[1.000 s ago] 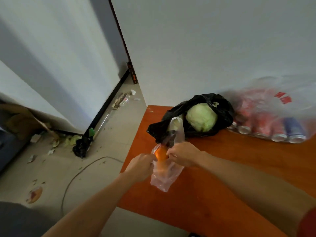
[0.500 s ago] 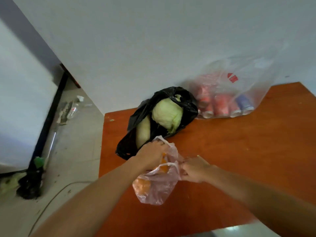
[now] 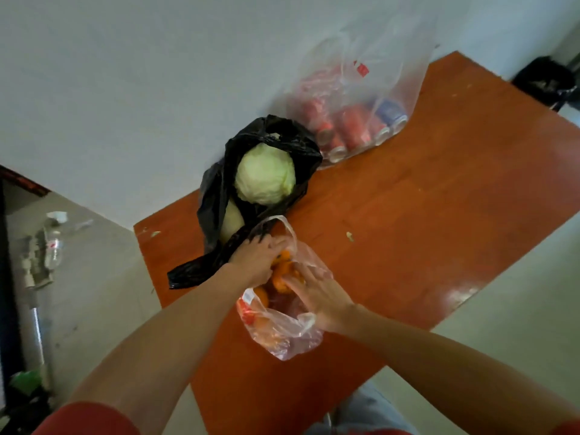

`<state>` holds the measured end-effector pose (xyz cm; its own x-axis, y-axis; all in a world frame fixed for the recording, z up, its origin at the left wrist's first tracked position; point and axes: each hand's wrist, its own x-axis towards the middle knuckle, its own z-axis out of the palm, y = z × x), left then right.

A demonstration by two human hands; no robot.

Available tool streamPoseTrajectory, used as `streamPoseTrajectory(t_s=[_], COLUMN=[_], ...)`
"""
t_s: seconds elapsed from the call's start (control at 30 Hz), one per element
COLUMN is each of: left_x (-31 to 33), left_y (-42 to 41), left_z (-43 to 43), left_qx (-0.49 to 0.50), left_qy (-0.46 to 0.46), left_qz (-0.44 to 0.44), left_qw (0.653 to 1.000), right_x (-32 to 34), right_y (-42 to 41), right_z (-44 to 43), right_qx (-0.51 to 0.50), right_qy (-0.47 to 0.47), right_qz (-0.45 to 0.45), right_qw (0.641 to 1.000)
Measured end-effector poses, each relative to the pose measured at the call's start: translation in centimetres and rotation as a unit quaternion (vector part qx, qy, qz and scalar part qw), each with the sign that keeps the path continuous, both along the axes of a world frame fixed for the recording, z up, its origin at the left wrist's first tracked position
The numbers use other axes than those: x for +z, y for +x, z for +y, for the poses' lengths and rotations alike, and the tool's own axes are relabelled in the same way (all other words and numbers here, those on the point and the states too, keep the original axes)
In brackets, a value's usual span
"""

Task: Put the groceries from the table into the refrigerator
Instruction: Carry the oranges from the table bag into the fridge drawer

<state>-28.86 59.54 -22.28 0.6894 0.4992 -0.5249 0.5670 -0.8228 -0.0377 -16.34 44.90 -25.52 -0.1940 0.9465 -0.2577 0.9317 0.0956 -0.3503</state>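
A clear plastic bag [image 3: 284, 332] of orange fruits [image 3: 284, 271] lies on the orange table [image 3: 423, 233]. My left hand [image 3: 255, 259] grips the bag's mouth and an orange at its left side. Inside the bag's opening, my right hand [image 3: 320, 296] reaches in with fingers spread over the oranges. Just behind them a black bag [image 3: 219, 196] holds a pale green cabbage [image 3: 265, 175] and a second pale vegetable [image 3: 230, 222]. Farther back a clear bag of drink cans [image 3: 354, 127] leans near the wall.
The table's left edge drops to a concrete floor with empty bottles [image 3: 51, 246] and litter beside a dark door frame. A white wall runs behind the table. A black bag [image 3: 546, 80] sits on the floor at the far right.
The view swung right and closer over the table. My right hand went from holding the bag's handle to reaching inside it; my left hand stays at the bag's mouth.
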Motion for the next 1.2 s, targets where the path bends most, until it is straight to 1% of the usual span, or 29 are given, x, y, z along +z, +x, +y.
streamPoseTrajectory(t_s=[0.1,0.17,0.23,0.33,0.4,0.47,0.53,0.6,0.67,0.7,0.77,0.83,0.87,0.93,1.0,1.07,1.2], left_x=[-1.0,-1.2,-1.8,-2.5,-2.9,-3.0,-3.3,-3.4,-3.3,-3.2,-3.1,-2.9,-2.8,-3.1,-3.7,-4.2,-4.0], left_y=[0.3,0.4,0.8,1.4,1.7,1.9,2.0,2.1,2.5,2.8,3.3,3.9,4.2,4.6,4.8,4.9,5.2], left_z=[0.8,1.3,1.8,1.9,1.6,1.3,1.1,0.9,0.4,0.1,-0.4,-0.8,-0.8,-0.9,-0.8,-0.7,-0.5], left_qx=[-0.002,-0.002,-0.003,0.002,0.012,0.028,0.073,0.131,0.166,0.172,0.15,0.065,0.026,-0.013,-0.027,-0.037,-0.02], left_qy=[-0.002,0.012,0.026,0.04,0.034,0.001,-0.08,-0.168,-0.214,-0.214,-0.166,-0.085,-0.058,-0.05,-0.067,-0.06,-0.013], left_qz=[0.004,0.001,0.016,0.031,0.02,-0.008,-0.05,-0.091,-0.124,-0.142,-0.183,-0.226,-0.227,-0.193,-0.135,-0.094,-0.095], left_qw=[1.0,1.0,1.0,0.999,0.999,1.0,0.993,0.973,0.955,0.951,0.957,0.968,0.972,0.98,0.988,0.993,0.995], right_x=[-0.8,-1.2,-1.8,-2.2,-2.2,-1.9,-1.5,-1.8,-2.2,-2.5,-3.0,-3.3,-3.4,-3.5,-3.8,-4.0,-4.2], right_y=[0.0,0.0,0.1,0.9,1.7,3.1,4.9,6.8,8.2,8.7,9.0,9.0,9.0,9.0,9.2,9.3,9.2], right_z=[0.8,1.3,2.0,3.0,3.0,2.3,1.4,0.7,0.3,0.2,-0.1,-0.4,-0.5,-0.6,-0.5,-0.4,-0.1], right_qx=[-0.039,-0.052,-0.071,-0.072,-0.078,-0.1,-0.118,-0.141,-0.158,-0.166,-0.179,-0.179,-0.179,-0.182,-0.185,-0.186,-0.202], right_qy=[-0.015,0.005,0.033,0.033,0.036,0.037,0.052,0.063,0.058,0.058,0.061,0.065,0.062,0.056,0.056,0.06,0.055], right_qz=[-0.001,-0.009,0.021,0.048,0.061,0.075,0.079,0.08,0.077,0.077,0.094,0.115,0.123,0.137,0.141,0.139,0.14], right_qw=[0.999,0.999,0.997,0.996,0.994,0.991,0.988,0.985,0.983,0.981,0.977,0.975,0.974,0.972,0.971,0.971,0.968])
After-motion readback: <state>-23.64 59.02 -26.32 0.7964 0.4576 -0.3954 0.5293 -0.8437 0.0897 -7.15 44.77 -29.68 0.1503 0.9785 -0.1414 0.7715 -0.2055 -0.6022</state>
